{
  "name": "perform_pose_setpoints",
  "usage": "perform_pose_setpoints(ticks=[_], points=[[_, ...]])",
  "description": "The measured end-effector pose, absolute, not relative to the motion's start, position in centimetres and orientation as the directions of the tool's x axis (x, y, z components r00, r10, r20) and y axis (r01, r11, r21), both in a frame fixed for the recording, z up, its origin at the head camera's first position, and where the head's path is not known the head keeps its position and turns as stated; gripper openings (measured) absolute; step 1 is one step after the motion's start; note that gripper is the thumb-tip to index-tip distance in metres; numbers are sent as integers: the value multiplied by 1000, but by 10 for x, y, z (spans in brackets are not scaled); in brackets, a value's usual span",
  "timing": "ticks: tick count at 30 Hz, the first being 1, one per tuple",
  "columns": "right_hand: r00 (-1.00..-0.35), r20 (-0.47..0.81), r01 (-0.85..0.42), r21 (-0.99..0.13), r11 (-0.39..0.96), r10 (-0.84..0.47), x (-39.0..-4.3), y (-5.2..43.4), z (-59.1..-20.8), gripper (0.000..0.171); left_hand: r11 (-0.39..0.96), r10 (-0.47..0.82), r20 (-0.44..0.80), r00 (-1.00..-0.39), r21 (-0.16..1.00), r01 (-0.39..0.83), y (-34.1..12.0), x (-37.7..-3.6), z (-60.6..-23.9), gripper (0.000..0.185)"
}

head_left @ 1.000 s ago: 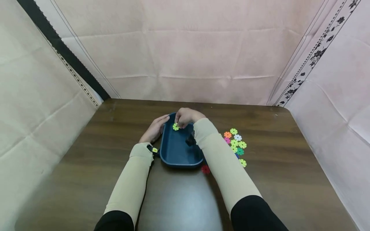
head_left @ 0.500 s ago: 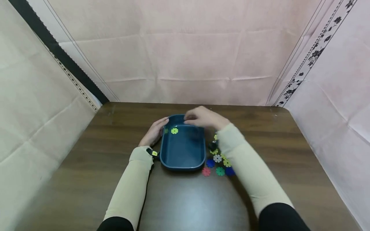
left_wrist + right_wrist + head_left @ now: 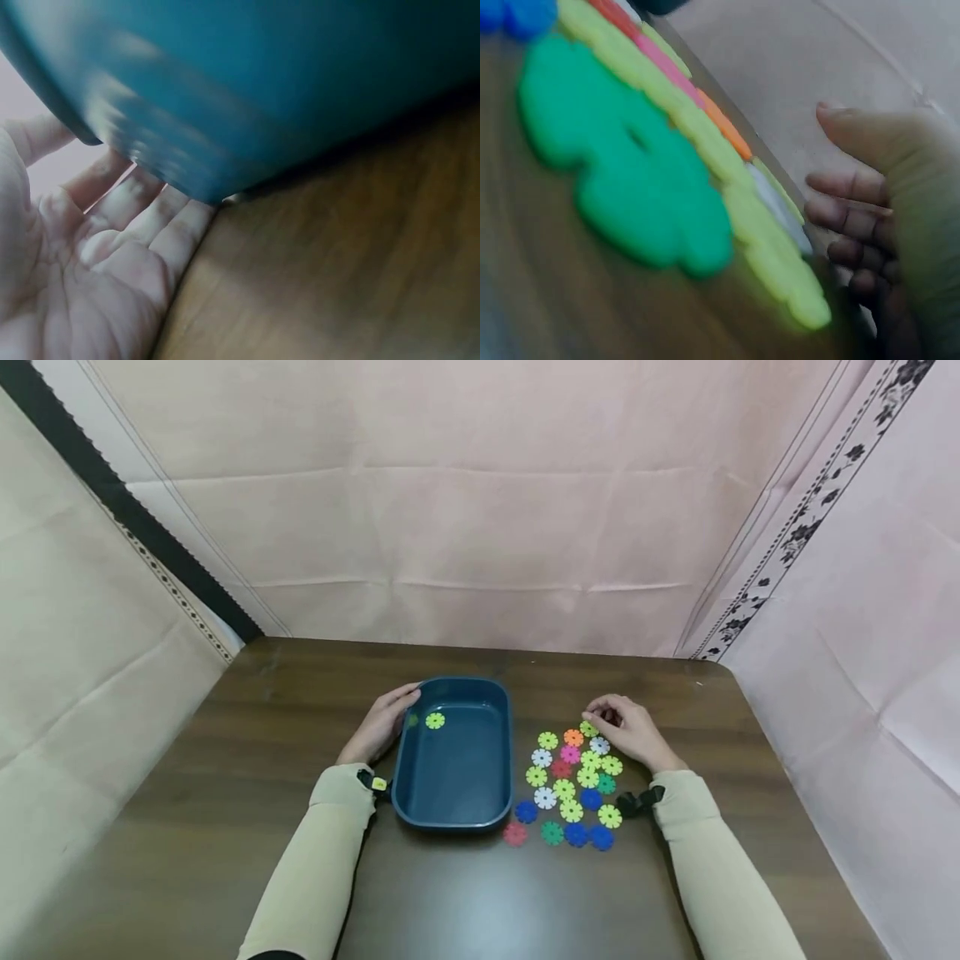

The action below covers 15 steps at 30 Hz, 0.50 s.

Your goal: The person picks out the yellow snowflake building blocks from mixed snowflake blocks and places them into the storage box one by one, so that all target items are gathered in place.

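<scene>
Right hand [image 3: 628, 727] over yellow-green flower disc [image 3: 588, 728], far edge of disc cluster

The yellow-green flower disc lay on the table [image 3: 300, 877] at the far right of the cluster, just under the right fingertips. Contact could not be told from either view. Right thumb stood apart from the loosely bent fingers; no disc was seen in their grasp.

Beside that disc: an orange disc [image 3: 573, 737] to its left and a white disc [image 3: 599, 745] on its near side. A pink disc [image 3: 571, 754] sat next to the orange one. Further yellow-green, white, red, blue and green discs spread toward the person, all flower-shaped. A blue disc [image 3: 526, 812] was just beside the right wall of the blue tray [image 3: 453, 777].

The tray stood left of the cluster. One tray disc [image 3: 435, 721], also yellow-green, lay inside near the far left corner. Left hand [image 3: 384, 724] rested at the tray's outer left side, fingers extended against the wall.

Pale sleeves [image 3: 311, 860] covered both forearms. Creased light cloth [image 3: 450, 552] hung behind the table.
</scene>
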State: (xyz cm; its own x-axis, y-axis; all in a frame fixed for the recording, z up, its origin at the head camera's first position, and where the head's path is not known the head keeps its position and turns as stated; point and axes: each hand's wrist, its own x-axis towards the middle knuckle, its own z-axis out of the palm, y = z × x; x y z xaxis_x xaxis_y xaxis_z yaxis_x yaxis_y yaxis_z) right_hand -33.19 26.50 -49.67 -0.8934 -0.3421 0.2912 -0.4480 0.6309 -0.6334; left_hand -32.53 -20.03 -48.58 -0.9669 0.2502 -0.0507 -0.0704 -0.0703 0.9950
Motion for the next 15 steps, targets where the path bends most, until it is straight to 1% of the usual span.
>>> perform_pose_setpoints(ticks=[4, 6, 10, 15], points=[[-874, 282, -481, -609, 630, -395, -327, 257, -509, 28, -57, 234, -64, -970, 995, -79, -208, -318, -495, 59], [-879, 258, -470, -611, 637, -401, -329, 256, -509, 27, -51, 244, -60, -968, 996, -75, -209, -319, -496, 59], [-892, 232, -442, -628, 640, -388, -341, 260, -502, 25, -51, 253, -47, -966, 997, -62, -206, -332, -491, 59], [-904, 203, -413, -645, 643, -377, -351, 268, -502, 26, -48, 254, -52, -966, 997, -67, -199, -347, -489, 56]])
